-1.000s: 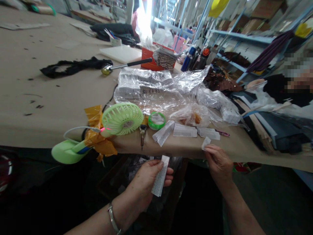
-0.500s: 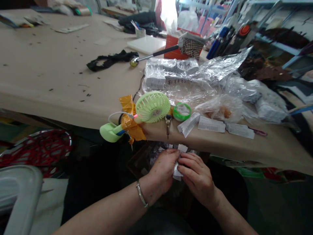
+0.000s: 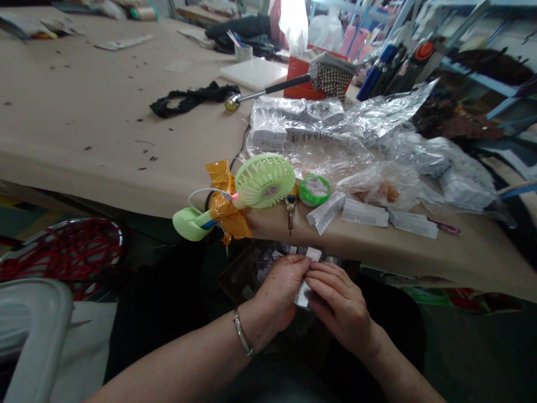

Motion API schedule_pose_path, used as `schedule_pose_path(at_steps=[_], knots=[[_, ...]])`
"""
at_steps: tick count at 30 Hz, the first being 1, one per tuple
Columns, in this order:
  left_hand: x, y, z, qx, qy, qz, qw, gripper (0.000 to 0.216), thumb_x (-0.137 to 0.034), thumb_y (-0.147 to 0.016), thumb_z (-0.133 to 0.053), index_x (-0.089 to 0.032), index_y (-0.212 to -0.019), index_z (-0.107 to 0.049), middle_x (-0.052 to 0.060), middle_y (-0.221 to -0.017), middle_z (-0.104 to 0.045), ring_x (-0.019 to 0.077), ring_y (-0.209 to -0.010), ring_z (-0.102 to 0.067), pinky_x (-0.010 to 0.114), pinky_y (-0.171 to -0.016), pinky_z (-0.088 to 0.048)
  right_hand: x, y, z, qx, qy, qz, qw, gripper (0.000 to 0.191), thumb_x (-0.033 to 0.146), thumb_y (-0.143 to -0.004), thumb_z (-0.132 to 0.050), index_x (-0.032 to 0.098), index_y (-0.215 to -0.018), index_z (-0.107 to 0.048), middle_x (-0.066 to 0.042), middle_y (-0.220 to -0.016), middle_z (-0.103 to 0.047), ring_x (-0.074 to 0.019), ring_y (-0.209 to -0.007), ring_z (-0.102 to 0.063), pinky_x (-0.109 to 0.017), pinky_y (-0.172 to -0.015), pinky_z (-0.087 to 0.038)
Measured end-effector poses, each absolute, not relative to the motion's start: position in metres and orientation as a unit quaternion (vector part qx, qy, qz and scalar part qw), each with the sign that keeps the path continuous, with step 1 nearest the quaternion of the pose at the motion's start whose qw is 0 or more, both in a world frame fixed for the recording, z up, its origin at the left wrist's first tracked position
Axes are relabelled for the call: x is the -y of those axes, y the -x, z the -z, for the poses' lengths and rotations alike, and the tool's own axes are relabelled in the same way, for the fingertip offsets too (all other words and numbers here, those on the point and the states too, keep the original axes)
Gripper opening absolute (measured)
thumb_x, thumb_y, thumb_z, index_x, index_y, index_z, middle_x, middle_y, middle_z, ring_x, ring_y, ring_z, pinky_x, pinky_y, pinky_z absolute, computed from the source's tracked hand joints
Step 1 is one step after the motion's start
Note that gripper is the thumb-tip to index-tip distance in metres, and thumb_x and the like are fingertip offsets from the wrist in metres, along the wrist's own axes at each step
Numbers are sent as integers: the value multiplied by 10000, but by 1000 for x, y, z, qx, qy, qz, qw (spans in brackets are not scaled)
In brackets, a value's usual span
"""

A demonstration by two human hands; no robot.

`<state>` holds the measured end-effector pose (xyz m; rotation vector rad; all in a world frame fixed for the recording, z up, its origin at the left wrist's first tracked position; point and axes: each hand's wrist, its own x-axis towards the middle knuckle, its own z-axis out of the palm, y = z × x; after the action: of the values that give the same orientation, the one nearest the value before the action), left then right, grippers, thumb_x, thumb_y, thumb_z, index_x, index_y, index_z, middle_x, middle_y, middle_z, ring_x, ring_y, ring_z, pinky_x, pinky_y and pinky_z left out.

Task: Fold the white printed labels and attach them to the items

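Below the table's front edge, my left hand (image 3: 279, 294) pinches a small stack of white printed labels (image 3: 302, 295) between thumb and fingers. My right hand (image 3: 342, 305) is closed against the other side of the same labels, its fingers bent over them. One end of the labels sticks up above the fingertips, and the middle is hidden by them. Under my hands a box (image 3: 235, 280) holds many loose white label pieces. On the table edge just above lie further stacks of printed labels (image 3: 364, 213) and a folded white paper strip (image 3: 326, 211).
A green handheld fan (image 3: 265, 182) is fixed to the edge with brown tape (image 3: 229, 210). Beside it are a pointed tool (image 3: 290, 215) and a round green container (image 3: 314, 190). Clear plastic bags (image 3: 327, 146) of labels lie behind. A grey chair (image 3: 37, 302) stands at lower left.
The labels between my hands have shifted slightly, and their lower end shows more of its printed face. Both hands stay nearly in place. The view has moved very slightly.
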<state>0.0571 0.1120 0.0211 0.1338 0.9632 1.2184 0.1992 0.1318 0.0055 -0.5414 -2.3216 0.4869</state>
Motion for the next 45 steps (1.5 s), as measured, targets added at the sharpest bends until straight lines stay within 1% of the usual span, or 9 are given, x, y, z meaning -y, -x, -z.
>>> schedule_pose_path(at_steps=[4, 9, 15, 24, 29, 33, 38, 42, 45], knots=[[-109, -54, -25, -466, -74, -495, 730, 113, -223, -797, -598, -115, -813, -624, 48, -685, -658, 121, -544, -606, 233, -539, -483, -136, -202, -8, 761, 382, -338, 401, 242, 254, -815, -626, 221, -1051, -585, -61, -1004, -634, -215, -964, -601, -359, -844, -498], [-102, -53, -30, -474, -133, -453, 744, 192, -286, -850, -557, -114, -849, -643, 46, -685, -650, 99, -518, -592, 212, -515, -478, -148, -196, -5, 565, 457, -602, 332, 172, 347, -768, -679, 199, -817, -607, 18, -733, -608, -111, -631, -550, -221, -603, -464], [-95, -44, -29, -391, -158, -416, 805, 193, -294, -812, -606, -105, -828, -642, 55, -732, -651, 94, -527, -590, 222, -542, -483, -146, -190, -6, 515, 437, -659, 331, 146, 302, -753, -694, 184, -731, -610, 34, -692, -594, -77, -587, -497, -183, -560, -411], [-92, -34, -19, -333, -124, -363, 862, 175, -305, -794, -630, -135, -803, -592, -1, -622, -580, 128, -519, -618, 239, -517, -498, -141, -189, -11, 521, 416, -687, 288, 144, 311, -749, -705, 204, -818, -638, 26, -752, -624, -96, -662, -567, -191, -634, -463], [-89, -31, -20, -290, -139, -349, 880, 203, -328, -776, -638, -132, -773, -586, 2, -605, -584, 124, -500, -613, 231, -505, -497, -152, -194, -8, 512, 288, -785, 197, 511, 394, -686, -744, 253, -1157, -603, -66, -1165, -631, -202, -963, -636, -319, -804, -515], [-86, -30, -21, -285, -145, -329, 888, 214, -340, -765, -649, -141, -825, -599, 13, -625, -605, 128, -499, -615, 233, -494, -492, -162, -191, -4, 505, 209, -824, 145, 451, 425, -599, -790, 216, -982, -677, -89, -1263, -587, -276, -1128, -578, -424, -940, -455], [-84, -33, -24, -308, -148, -326, 881, 256, -363, -719, -686, -144, -792, -577, 6, -602, -590, 114, -472, -588, 224, -480, -480, -160, -183, 0, 455, 215, -851, 146, 351, 422, -554, -820, 183, -751, -654, -109, -1217, -615, -301, -1123, -585, -468, -955, -435], [-84, -35, -25, -339, -152, -331, 868, 235, -354, -750, -648, -135, -724, -566, 7, -580, -577, 97, -440, -561, 210, -459, -461, -155, -180, 3, 440, 225, -854, 164, 278, 358, -607, -806, 185, -726, -624, -103, -1186, -634, -276, -1098, -604, -450, -952, -442], [-84, -34, -24, -343, -156, -341, 861, 228, -348, -768, -628, -133, -716, -570, 2, -572, -567, 97, -435, -556, 214, -461, -460, -152, -180, 4, 458, 239, -836, 186, 328, 401, -640, -779, 201, -856, -633, -96, -1181, -638, -263, -1092, -607, -448, -951, -447]])
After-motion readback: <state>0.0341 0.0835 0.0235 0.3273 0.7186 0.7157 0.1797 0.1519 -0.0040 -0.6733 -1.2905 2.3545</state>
